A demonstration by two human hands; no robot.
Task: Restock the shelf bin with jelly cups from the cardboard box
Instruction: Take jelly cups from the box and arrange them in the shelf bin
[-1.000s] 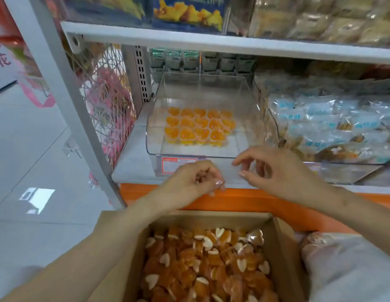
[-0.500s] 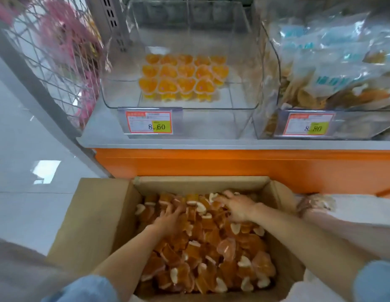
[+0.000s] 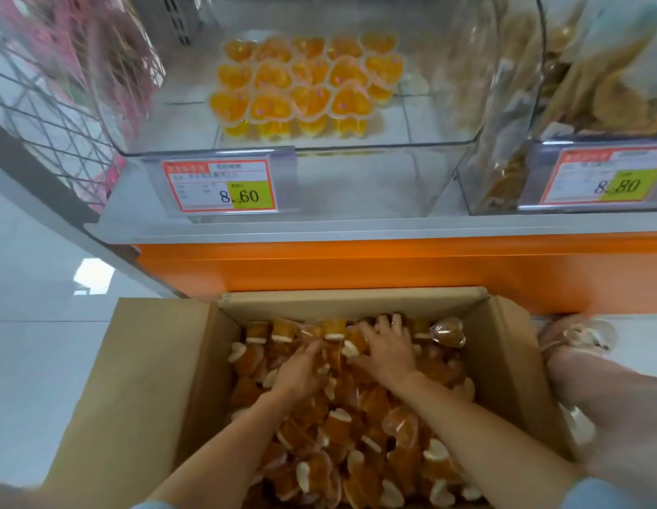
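Observation:
An open cardboard box (image 3: 165, 398) on the floor is full of loose orange jelly cups (image 3: 356, 453) with white heart-shaped lids. Both my hands are inside it near the far end. My left hand (image 3: 301, 369) digs into the pile with its fingers curled round some cups. Beside it, my right hand (image 3: 387, 349) lies spread on top of the cups, fingers fairly straight. On the shelf above stands a clear plastic bin (image 3: 356, 146). It holds a few rows of upright jelly cups (image 3: 305, 86) at the back, with bare floor in front of them.
A price tag reading 8.60 (image 3: 220, 187) hangs on the bin's front. To the right is a second clear bin (image 3: 503, 104) of bagged snacks with an 8.80 tag (image 3: 606, 185). An orange shelf base (image 3: 393, 266) rises behind the box. A wire rack (image 3: 62, 104) stands left, a sandalled foot (image 3: 577, 336) right.
Both hands dropped from the bin's front edge into the cardboard box. They have since drawn closer together among the cups, and the view has tilted down.

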